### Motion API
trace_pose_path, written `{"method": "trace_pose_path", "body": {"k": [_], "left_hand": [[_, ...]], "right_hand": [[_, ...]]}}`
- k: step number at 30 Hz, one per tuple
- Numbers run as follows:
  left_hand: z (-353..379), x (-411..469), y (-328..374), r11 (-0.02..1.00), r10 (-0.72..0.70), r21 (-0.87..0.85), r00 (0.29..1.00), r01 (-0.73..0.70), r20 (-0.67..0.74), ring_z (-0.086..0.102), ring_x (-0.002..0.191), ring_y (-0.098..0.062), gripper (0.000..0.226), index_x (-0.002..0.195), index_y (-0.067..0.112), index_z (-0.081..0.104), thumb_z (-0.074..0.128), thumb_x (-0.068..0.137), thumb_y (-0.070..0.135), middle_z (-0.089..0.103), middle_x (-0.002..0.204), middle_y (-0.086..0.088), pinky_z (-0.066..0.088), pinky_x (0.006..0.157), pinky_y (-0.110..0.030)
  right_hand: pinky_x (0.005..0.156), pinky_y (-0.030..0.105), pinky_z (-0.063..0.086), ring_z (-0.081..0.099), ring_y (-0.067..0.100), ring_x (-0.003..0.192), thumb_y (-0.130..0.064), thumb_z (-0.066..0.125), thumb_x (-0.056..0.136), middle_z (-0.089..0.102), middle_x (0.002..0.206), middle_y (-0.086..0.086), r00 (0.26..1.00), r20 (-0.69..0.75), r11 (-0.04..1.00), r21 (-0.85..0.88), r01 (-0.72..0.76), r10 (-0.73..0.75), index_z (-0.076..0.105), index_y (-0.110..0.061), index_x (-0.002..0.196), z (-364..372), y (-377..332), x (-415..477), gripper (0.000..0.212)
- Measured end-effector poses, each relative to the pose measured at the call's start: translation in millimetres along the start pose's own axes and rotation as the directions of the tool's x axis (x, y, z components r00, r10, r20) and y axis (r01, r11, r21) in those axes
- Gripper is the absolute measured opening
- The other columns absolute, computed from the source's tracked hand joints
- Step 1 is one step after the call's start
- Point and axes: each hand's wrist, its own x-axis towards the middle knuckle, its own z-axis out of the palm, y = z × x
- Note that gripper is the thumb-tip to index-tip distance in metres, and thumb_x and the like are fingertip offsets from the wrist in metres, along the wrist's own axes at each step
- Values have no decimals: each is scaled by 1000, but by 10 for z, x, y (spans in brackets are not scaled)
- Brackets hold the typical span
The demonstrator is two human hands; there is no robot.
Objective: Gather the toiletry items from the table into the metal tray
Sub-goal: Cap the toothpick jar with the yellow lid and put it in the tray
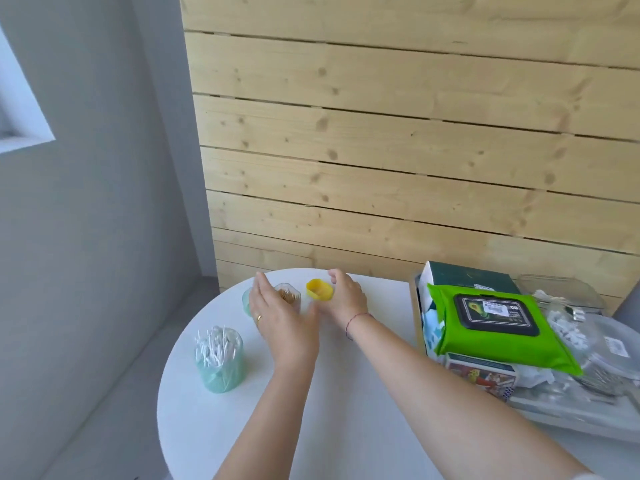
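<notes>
On the round white table (311, 410), a clear jar of toothpicks (290, 294) stands at the far side, with a mint lid (246, 301) just left of it. My left hand (280, 323) is spread flat in front of this jar, partly hiding it and holding nothing. My right hand (348, 296) holds the right edge of a yellow lid (319, 289) beside the jar. A mint tub of cotton swabs (220, 358) stands lidless at the table's left. The metal tray (571, 415) sits at the right, with a green wipes pack (495, 327) on top of its contents.
In the tray lie a dark green box (471, 275), a printed carton (481, 374) and clear plastic containers (609, 344) with small white items. A wooden plank wall (415, 150) rises right behind the table. The table's left edge drops to a grey floor.
</notes>
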Motion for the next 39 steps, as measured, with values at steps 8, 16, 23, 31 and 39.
{"method": "trace_pose_path", "body": {"k": [8, 16, 23, 31, 39], "left_hand": [[33, 224, -298, 996, -49, 76, 999, 51, -22, 27, 137, -24, 80, 149, 14, 22, 62, 81, 3, 54, 130, -9, 34, 102, -34], [-273, -393, 361, 984, 89, -166, 981, -60, 170, 54, 109, -17, 80, 142, 22, 34, 78, 75, 15, 58, 122, 4, 39, 84, -29], [-253, -1380, 675, 950, 226, -300, 849, -84, 479, 63, 99, -10, 55, 109, 36, 59, 84, 65, 14, 70, 96, 15, 45, 81, -19], [133, -1948, 668, 903, 225, -426, 783, 55, 580, 66, 90, -19, 50, 103, 34, 61, 82, 68, 7, 67, 96, 4, 56, 83, -51], [276, -2128, 668, 895, 347, -429, 792, -120, 503, 59, 77, -7, 39, 101, 32, 63, 79, 71, 13, 65, 91, 9, 49, 66, -19]], "right_hand": [[92, 33, 39, 54, 24, 112, -23, 64, 77, 62, 119, -4, 974, -226, 999, 39, 37, -27, 49, -21, 120, 143, -38, -55, 46], [69, 18, 41, 54, 9, 81, -18, 75, 73, 60, 103, -2, 946, -305, 940, 276, 200, -111, 47, -17, 112, -745, -109, -1117, 48], [77, 9, 46, 60, 0, 88, -20, 76, 70, 66, 95, -12, 976, -184, 918, 355, 177, -117, 62, -32, 107, -1706, 391, -2131, 41], [80, 23, 52, 60, 1, 75, -19, 73, 80, 62, 89, -12, 987, -135, 916, 378, 136, -90, 63, -24, 116, -1982, 826, -2546, 38], [77, 12, 39, 50, -1, 82, -33, 77, 74, 49, 92, -12, 955, -251, 986, 12, 168, -159, 62, -28, 118, -1876, 819, -2583, 47]]}}
